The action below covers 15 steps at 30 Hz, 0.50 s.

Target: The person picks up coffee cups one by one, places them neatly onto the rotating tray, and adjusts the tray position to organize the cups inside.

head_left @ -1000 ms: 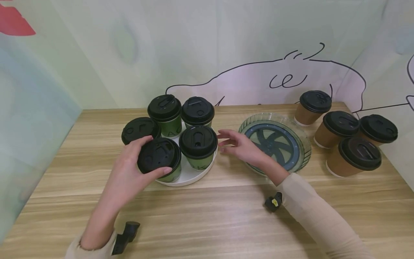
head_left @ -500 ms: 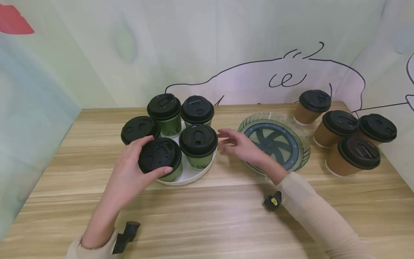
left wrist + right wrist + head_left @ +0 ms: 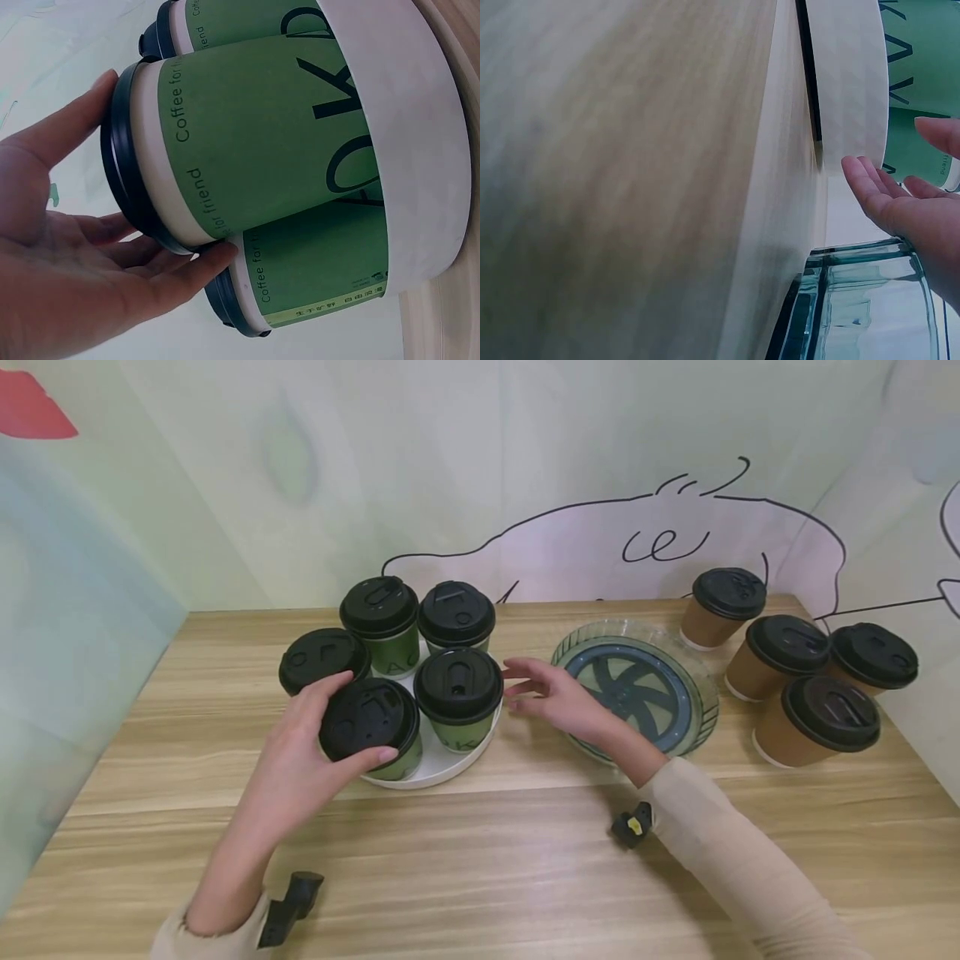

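Several green paper coffee cups with black lids stand on a white round tray (image 3: 438,777), left of middle. In the head view my left hand (image 3: 300,752) holds the front-left green cup (image 3: 371,718) by its lid, thumb on the near side and fingers on the far side. The left wrist view shows thumb and fingers round the lid edge of this upright cup (image 3: 255,135), its base hidden behind the tray's wall (image 3: 420,142). My right hand (image 3: 555,697) has loosely extended fingers at the tray's right edge, beside another green cup (image 3: 459,697). Contact there is unclear.
A clear greenish round tray (image 3: 705,718) with a blue bladed pattern lies partly under my right forearm. Several brown cups with black lids, one nearest me (image 3: 795,739), stand at the right. A patterned wall (image 3: 450,485) rises behind the wooden table (image 3: 487,868).
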Motion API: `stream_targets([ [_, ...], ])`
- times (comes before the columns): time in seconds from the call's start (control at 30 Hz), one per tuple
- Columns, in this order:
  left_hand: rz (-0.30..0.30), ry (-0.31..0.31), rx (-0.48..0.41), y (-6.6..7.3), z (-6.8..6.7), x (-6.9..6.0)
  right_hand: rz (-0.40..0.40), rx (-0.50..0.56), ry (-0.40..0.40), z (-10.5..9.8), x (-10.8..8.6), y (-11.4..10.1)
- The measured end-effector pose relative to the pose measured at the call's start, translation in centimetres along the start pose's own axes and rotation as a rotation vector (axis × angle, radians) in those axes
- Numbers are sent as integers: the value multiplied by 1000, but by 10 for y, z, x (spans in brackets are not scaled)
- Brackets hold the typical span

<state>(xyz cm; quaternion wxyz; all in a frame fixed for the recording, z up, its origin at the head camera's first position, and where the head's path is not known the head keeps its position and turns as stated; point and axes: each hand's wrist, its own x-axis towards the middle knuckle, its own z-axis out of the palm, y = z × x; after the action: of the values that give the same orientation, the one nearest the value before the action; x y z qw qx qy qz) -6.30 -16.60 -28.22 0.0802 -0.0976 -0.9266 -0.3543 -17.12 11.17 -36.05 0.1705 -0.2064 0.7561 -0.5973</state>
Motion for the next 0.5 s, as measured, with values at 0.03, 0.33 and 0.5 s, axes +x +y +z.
stream_targets([
  [0.03, 1, 0, 1, 0, 0, 0, 1, 2, 0, 0, 0, 0],
  [0.33, -3, -15, 3, 2, -2, 0, 3, -16, 2, 0, 1, 0],
  [0.5, -11, -25, 4, 3, -3, 0, 0, -35, 8, 1, 1, -1],
])
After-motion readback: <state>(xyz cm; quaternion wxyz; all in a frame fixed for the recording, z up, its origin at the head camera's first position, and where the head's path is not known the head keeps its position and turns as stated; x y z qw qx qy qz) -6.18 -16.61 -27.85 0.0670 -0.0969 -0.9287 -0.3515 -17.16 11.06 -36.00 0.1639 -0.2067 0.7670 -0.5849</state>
